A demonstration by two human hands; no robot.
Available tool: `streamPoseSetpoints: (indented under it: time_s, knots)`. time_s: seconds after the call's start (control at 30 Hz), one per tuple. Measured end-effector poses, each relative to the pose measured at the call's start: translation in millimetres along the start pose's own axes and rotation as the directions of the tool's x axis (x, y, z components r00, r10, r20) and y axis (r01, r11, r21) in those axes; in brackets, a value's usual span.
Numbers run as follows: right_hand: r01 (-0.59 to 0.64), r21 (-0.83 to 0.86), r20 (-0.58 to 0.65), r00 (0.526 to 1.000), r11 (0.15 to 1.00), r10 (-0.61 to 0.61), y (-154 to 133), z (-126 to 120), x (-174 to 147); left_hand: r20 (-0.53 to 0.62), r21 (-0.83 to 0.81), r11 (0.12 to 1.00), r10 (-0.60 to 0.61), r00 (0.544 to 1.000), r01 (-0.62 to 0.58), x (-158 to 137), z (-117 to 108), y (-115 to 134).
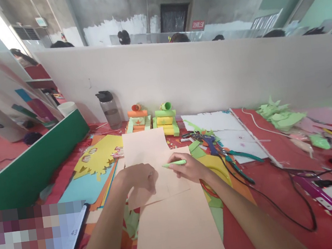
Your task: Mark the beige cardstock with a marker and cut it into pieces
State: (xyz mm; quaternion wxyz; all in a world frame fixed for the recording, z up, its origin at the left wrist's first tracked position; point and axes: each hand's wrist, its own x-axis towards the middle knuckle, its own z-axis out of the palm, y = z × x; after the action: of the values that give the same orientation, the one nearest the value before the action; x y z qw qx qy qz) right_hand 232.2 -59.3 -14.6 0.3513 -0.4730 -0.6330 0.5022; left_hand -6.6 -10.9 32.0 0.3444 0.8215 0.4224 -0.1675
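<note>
Peach sheets overlap mid-table, stretching toward its near edge. The right hand pinches a green pen over them, fingers narrow around it; the left hand rests on the paper, fingers curled in, though I cannot tell whether they grip anything. Beyond the right wrist, a teal-handled tool and a black cable clutter the way to the right edge. A yellow sheet lies leftward, near a green divider. Along the far edge stand a bottle and two paper models.
</note>
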Motion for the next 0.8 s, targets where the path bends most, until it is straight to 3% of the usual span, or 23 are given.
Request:
streamPoseSetpoints:
  time_s: [0.17,0.33,0.57,0.8]
  knots:
    - [-0.006,0.017,0.069,0.998,1.000,0.005,3,1,2,0.020,-0.025,0.999,0.032,0.999,-0.031,0,1,-3]
    - [0.028,0.028,-0.053,0.998,0.999,-0.026,3,5,5,0.001,-0.022,0.999,0.028,1.000,-0.028,-1,0,-2]
    - [0.048,0.038,-0.033,0.998,0.998,-0.047,8,3,9,-0.005,0.002,1.000,0.007,1.000,-0.007,-3,-1,4]
    - [0.085,-0.020,-0.125,0.988,0.996,-0.087,3,9,13,-0.020,-0.009,1.000,0.001,1.000,-0.001,-3,0,2]
